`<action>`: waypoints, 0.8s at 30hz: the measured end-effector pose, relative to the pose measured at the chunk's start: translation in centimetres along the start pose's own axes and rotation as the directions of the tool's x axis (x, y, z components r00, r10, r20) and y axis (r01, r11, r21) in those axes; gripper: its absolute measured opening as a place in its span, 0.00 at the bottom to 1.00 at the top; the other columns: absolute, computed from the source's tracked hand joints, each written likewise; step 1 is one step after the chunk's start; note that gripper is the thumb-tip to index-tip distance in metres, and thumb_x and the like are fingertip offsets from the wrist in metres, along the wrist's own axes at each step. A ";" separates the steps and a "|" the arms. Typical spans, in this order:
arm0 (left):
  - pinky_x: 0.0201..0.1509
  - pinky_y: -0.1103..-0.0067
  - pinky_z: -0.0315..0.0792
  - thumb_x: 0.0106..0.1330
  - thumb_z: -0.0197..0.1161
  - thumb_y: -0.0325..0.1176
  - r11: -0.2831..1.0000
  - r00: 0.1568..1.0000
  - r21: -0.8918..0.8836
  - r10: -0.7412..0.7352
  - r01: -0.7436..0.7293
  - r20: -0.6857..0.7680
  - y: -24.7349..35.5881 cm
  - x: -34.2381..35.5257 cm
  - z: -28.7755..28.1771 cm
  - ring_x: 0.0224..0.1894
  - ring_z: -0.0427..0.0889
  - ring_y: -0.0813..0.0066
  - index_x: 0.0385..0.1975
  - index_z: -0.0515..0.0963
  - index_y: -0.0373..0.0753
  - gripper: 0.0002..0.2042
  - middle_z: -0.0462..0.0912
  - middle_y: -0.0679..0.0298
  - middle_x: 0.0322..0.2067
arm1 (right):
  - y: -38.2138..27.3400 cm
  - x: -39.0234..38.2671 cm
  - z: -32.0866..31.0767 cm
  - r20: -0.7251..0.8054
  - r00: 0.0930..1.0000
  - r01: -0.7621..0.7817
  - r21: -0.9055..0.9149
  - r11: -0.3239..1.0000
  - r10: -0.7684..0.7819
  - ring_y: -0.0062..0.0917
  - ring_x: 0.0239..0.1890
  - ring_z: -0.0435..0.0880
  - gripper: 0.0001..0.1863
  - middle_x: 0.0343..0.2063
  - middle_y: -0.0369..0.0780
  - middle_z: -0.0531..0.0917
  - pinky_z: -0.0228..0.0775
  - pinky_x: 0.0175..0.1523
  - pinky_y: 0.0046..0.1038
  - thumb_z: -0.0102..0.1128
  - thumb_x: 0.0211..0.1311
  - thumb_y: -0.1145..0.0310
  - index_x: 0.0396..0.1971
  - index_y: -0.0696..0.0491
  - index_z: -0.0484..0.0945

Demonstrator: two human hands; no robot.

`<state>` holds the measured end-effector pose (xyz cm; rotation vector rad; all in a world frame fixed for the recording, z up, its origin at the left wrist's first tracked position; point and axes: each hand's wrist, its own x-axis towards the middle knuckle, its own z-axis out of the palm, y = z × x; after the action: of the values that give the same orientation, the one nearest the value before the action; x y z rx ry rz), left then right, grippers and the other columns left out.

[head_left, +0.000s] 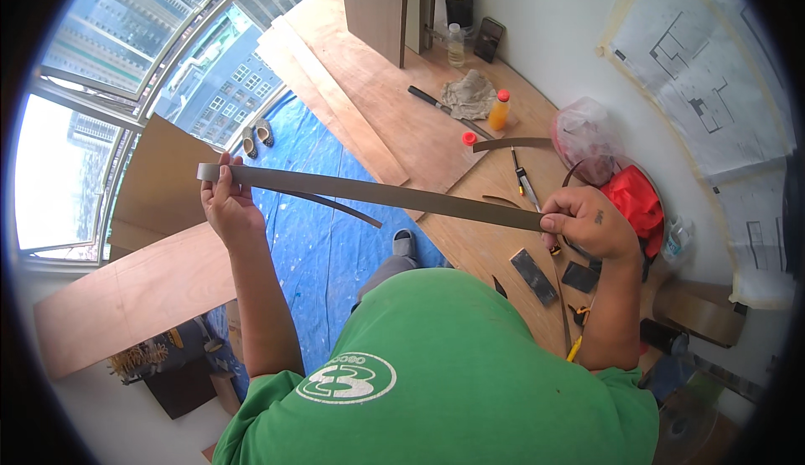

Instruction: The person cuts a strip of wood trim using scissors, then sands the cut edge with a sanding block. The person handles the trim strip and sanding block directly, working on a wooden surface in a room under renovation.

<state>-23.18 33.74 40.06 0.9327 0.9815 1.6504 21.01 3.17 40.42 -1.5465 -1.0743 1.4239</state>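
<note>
A long brown strip of edge banding (pixel 386 193) is stretched across in front of me, sloping down to the right. At its left end my left hand (pixel 233 207) is closed round it, where a pale grey bent-over piece sticks out past the fingers. A further narrow length of strip (pixel 331 204) hangs from that hand and curves over the blue sheet. My right hand (pixel 594 225) pinches the strip's other end between thumb and fingers, above the wooden worktop (pixel 470 243). Beyond the right fist, whether the strip continues is hidden.
On the worktop lie a utility knife (pixel 526 181), a dark rectangular block (pixel 534 277), a rag (pixel 470 94), an orange drink bottle (pixel 499 113) and a loose curved strip (pixel 513 143). Plastic bags (pixel 587 134) stand by the wall. A blue sheet (pixel 323 255) covers the floor; boards (pixel 142 289) lean at left.
</note>
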 end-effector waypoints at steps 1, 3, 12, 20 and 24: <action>0.58 0.69 0.86 0.76 0.62 0.22 1.000 1.000 -0.004 -0.002 0.002 0.005 -0.1 0.0 0.0 0.55 0.88 0.59 0.65 0.68 0.30 0.20 0.86 0.50 0.55 | 0.1 0.0 -0.1 -0.001 1.000 0.009 0.001 1.000 -0.009 0.13 0.28 0.78 0.06 0.24 0.34 0.86 0.66 0.35 0.22 0.65 0.70 0.71 0.34 0.58 0.82; 0.58 0.69 0.86 0.76 0.62 0.23 1.000 1.000 -0.010 -0.004 0.004 0.025 0.0 0.1 -0.2 0.55 0.88 0.59 0.65 0.68 0.31 0.20 0.86 0.51 0.55 | 0.4 0.2 0.0 -0.004 1.000 0.012 -0.010 1.000 -0.012 0.13 0.27 0.76 0.07 0.24 0.33 0.87 0.65 0.35 0.22 0.65 0.70 0.70 0.34 0.57 0.82; 0.44 0.75 0.87 0.79 0.64 0.30 0.999 0.963 -0.050 0.018 -0.005 0.271 1.2 -1.7 1.8 0.43 0.90 0.74 0.53 0.80 0.39 0.08 0.89 0.59 0.44 | 7.4 0.9 0.8 -0.034 0.993 -0.111 -0.057 0.992 0.109 0.18 0.33 0.85 0.07 0.29 0.37 0.89 0.75 0.43 0.24 0.67 0.69 0.70 0.35 0.58 0.84; 0.31 0.78 0.86 0.79 0.65 0.33 0.998 0.943 -0.054 0.006 0.013 0.333 2.7 -3.6 3.2 0.30 0.90 0.73 0.39 0.82 0.36 0.07 0.90 0.60 0.33 | 18.9 3.5 4.8 -0.426 0.901 0.199 0.238 0.951 -0.082 0.20 0.45 0.84 0.16 0.40 0.38 0.87 0.76 0.54 0.26 0.73 0.67 0.67 0.51 0.58 0.85; 0.30 0.77 0.86 0.80 0.64 0.34 0.996 0.920 -0.081 -0.003 0.037 0.391 3.1 -4.8 3.7 0.29 0.90 0.74 0.41 0.81 0.35 0.08 0.90 0.59 0.33 | 30.6 2.0 7.7 -0.604 0.769 -0.530 -0.418 0.737 0.210 0.45 0.70 0.72 0.42 0.70 0.52 0.72 0.66 0.74 0.43 0.81 0.58 0.59 0.70 0.55 0.72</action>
<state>-19.78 29.15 43.68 1.1346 0.6381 1.4027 15.98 -5.90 10.53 -2.5497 -0.8960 0.8258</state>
